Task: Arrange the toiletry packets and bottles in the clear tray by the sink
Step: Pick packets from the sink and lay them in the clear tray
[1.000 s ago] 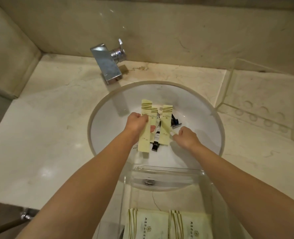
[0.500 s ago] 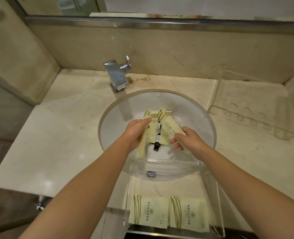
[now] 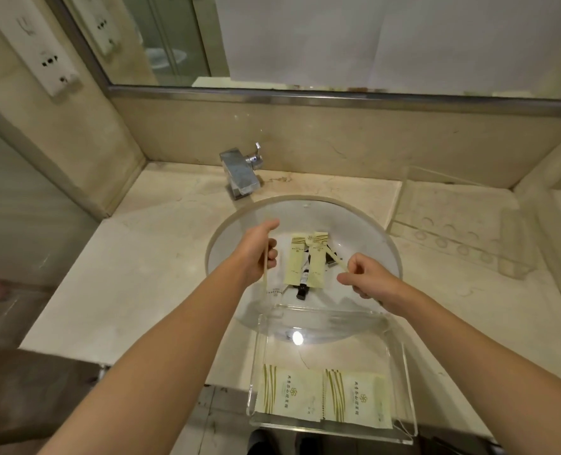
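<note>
A clear tray (image 3: 407,385) sits at the counter's near edge, partly over the sink, with two pale yellow packets (image 3: 289,394) lying flat side by side in it. More long yellow packets (image 3: 297,261) and a small dark bottle (image 3: 303,289) lie in the white basin (image 3: 226,238). My left hand (image 3: 256,251) is above the basin's left side, shut on a thin yellow packet seen edge-on (image 3: 35,280). Over the basin's right side, my right hand (image 3: 366,275) pinches another thin packet (image 3: 336,261).
A chrome faucet (image 3: 241,174) stands behind the basin. A second clear tray with round holes (image 3: 453,231) sits on the marble counter at right. A mirror (image 3: 338,37) runs along the back wall, with wall sockets (image 3: 47,60) at left.
Each hand has lifted one packet out of the pile in the basin and drawn it apart, left hand leftward, right hand rightward. The camera has tilted up, showing the mirror.
</note>
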Tool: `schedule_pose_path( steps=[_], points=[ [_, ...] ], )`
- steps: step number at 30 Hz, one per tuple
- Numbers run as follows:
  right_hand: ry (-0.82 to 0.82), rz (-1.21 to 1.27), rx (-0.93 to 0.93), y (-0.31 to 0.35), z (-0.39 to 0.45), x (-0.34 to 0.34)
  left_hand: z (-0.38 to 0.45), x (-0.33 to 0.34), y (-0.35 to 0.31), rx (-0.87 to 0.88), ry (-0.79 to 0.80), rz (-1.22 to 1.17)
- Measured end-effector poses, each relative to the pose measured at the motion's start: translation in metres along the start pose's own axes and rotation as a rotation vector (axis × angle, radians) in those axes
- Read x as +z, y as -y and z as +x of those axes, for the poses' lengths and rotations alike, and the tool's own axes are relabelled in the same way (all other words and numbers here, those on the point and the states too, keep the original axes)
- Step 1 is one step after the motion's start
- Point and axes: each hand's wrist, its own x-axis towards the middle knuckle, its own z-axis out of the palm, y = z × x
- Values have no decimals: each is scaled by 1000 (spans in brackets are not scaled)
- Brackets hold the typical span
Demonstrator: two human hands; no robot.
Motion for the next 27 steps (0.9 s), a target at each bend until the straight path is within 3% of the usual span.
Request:
schedule_pose_path(
  steps=[8,21,27],
  points=[
    [-4,-167,-77,0,-16,-2,-16,-3,3,22,-30,-154],
    [21,-170,-63,-17,-30,-6,-29,-1,34,54,-32,-34],
    [38,-312,-84,-20,-35,-2,-35,-7,53,6,54,72]
  ],
)
